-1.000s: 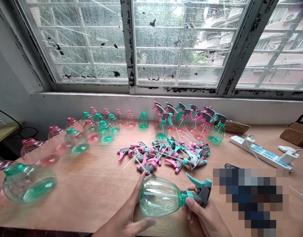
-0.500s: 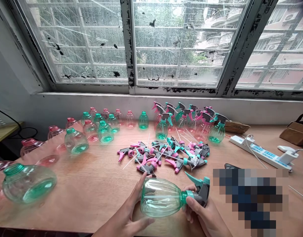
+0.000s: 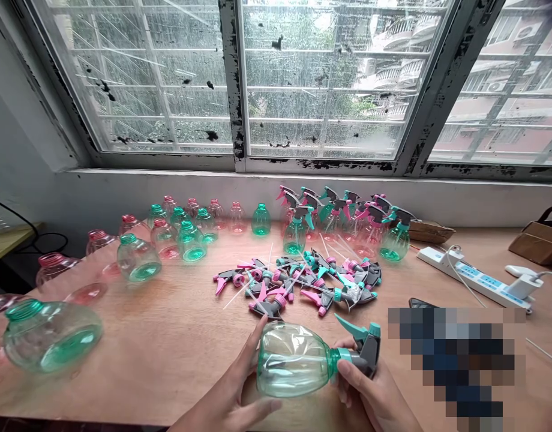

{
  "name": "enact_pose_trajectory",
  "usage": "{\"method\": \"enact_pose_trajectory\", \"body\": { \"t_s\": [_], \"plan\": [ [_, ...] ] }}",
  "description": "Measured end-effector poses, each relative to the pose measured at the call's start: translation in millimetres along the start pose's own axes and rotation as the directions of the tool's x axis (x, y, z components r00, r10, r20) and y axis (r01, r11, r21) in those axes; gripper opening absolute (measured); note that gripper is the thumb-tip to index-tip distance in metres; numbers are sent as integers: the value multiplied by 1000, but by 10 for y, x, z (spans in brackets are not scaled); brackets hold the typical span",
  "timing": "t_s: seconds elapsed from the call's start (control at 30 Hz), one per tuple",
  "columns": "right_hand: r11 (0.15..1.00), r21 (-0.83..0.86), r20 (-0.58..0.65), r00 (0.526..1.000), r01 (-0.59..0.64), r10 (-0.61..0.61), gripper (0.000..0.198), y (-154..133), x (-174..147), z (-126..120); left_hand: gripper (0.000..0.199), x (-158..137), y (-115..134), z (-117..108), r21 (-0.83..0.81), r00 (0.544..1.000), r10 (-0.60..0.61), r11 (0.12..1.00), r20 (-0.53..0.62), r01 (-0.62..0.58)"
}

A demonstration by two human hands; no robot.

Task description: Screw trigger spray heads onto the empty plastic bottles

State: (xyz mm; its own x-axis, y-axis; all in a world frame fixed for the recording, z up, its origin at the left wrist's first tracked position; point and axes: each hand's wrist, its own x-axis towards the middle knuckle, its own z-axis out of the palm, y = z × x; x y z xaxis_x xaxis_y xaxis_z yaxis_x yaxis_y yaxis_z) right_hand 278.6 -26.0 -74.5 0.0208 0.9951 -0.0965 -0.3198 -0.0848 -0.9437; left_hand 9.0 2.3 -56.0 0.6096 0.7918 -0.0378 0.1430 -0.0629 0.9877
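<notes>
A clear green spray bottle lies on its side in the air above the table's front edge, its base to the left. My left hand cups the base end, with the thumb below and the index finger along the far side. At the neck, my right hand pinches the teal collar between thumb and fingers. The grey spray head with its teal trigger sits on the neck and points right. Just beyond the bottle lies a pile of loose pink, teal and grey spray heads with thin tubes.
Several open green and pink bottles stand along the left and back of the wooden table. Bottles with spray heads are grouped at the back. To the right are a white power strip, a brown box and a pixelated patch.
The spray bottle has shifted very slightly left, and the highlights on its body differ. Both hands keep nearly the same positions on it.
</notes>
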Motion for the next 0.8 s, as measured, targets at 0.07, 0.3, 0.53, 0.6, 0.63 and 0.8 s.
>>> {"method": "enact_pose_trajectory", "body": {
  "t_s": [0.07,0.3,0.53,0.6,0.63,0.8],
  "plan": [
    [1000,-7,15,1000,1,0,53,17,6,-14,103,-2,13,16,6,1000,-9,1000,-16,9],
    [1000,-13,21,1000,6,-6,52,45,15,-20,102,4,16,3,-58,999,-29,998,18,30],
    [999,-48,64,998,26,-23,52,30,16,-22,101,8,4,8,15,1000,11,1000,7,-11],
    [998,-51,58,998,23,-20,52,25,16,-21,108,2,2,7,-29,1000,4,1000,-1,-4],
    [998,-55,55,998,18,-15,52,27,15,-22,108,-2,1,4,-56,1000,-3,998,-4,3],
    [997,-24,-39,996,76,-77,50,86,28,-50,95,-6,6,-4,16,998,-55,998,-34,55]
  ]
}}
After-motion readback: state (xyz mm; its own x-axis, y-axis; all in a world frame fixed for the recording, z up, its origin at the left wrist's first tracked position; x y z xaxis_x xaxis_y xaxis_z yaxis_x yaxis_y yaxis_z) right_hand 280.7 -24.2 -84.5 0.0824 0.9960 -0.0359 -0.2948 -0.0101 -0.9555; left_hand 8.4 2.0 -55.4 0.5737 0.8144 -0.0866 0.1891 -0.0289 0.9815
